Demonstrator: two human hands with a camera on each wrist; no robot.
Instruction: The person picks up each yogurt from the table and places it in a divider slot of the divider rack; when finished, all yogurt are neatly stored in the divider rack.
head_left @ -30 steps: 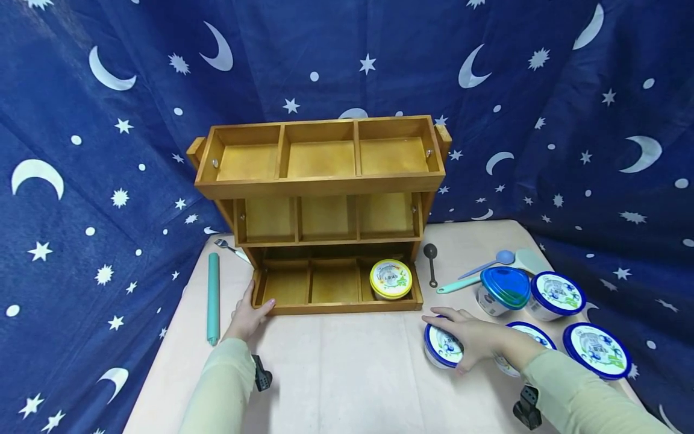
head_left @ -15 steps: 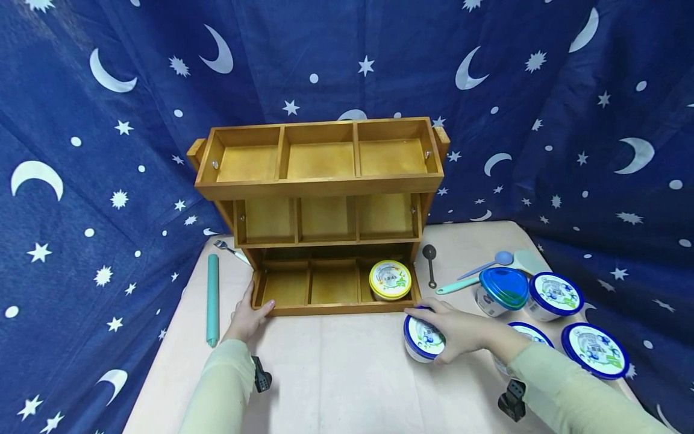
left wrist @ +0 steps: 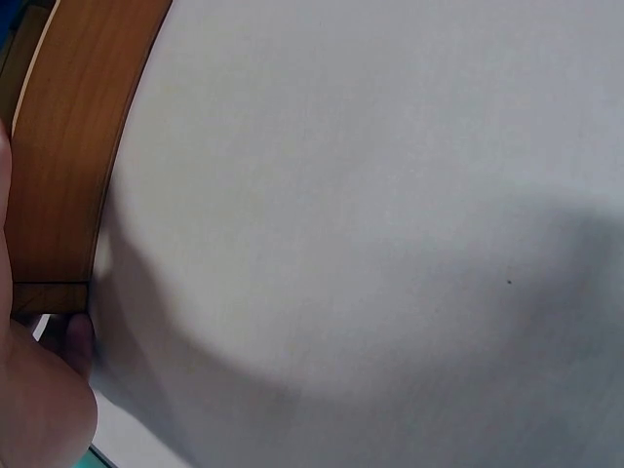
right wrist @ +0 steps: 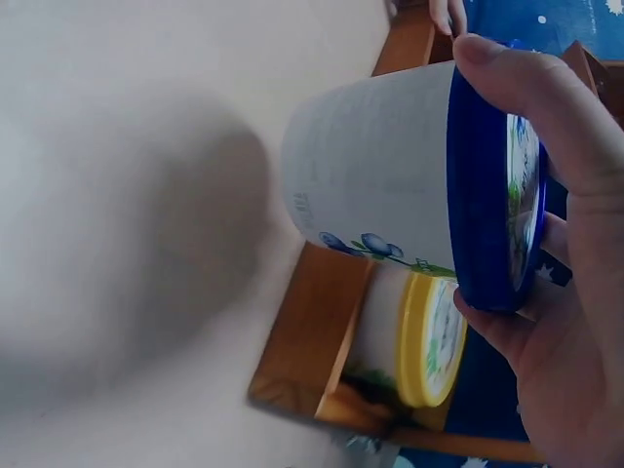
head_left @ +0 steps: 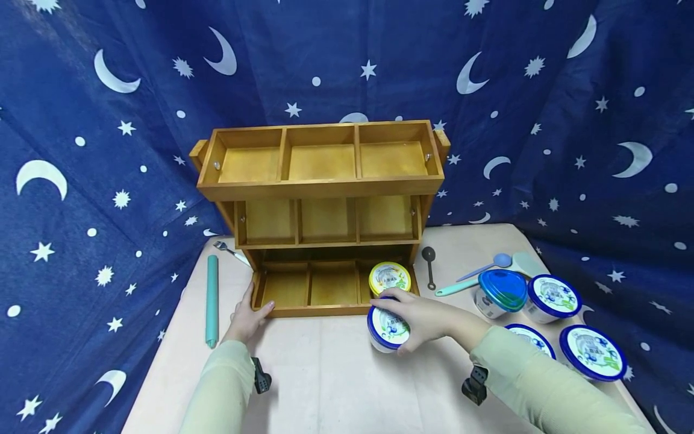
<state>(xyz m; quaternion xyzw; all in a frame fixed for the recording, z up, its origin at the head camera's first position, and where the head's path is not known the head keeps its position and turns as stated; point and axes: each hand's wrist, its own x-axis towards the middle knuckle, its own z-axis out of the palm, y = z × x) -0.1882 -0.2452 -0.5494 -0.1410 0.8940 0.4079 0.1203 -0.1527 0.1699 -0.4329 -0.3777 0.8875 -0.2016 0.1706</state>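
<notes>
We are holding the blue tub [head_left: 389, 328] in the right hand [head_left: 428, 319], thumb and fingers spanning its lid, just near of the right compartment of the bottom tray [head_left: 314, 311]. Our left hand [head_left: 246, 319] is lying around that tray's near left corner, thumb and fingers apart; whether it is gripping or only pressing, we cannot tell.

We are risking the lid popping off, since our hold seems to be bearing on its rim alone. Coming in low, we could be catching the tub's base on the tray's near wall, or bumping the yellow tub [head_left: 390, 276] sitting behind it.

The right wrist view is showing us the tub's white side and its printed blueberries [right wrist: 375, 244], which the lid is hiding from the head view. The left wrist view is missing the tub but showing a fingertip [left wrist: 78, 336] at the tray's end. Only the head view is showing the other tubs [head_left: 592, 351] at right.
</notes>
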